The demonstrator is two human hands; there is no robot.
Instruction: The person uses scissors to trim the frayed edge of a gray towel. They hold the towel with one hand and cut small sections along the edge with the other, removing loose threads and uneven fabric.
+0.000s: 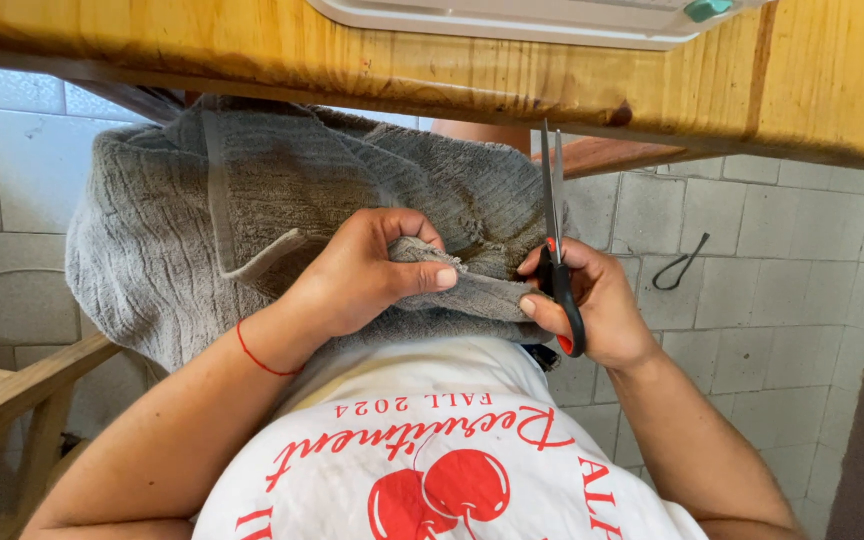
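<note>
Towel (282,200) lies bunched in my lap under the wooden table (432,60); my left hand (357,275) pinches its folded edge, my right hand (592,305) grips scissors (555,230), blades nearly closed, pointing up.

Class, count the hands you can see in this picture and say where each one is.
2. The left hand pinches a fold of the grey towel; the right hand grips the scissors beside it.

A varnished yellow pine bench (452,60) spans the top. Below lies a pale grey square-tiled floor (752,300), with a light wooden frame (22,390) at left, in daylight.
</note>
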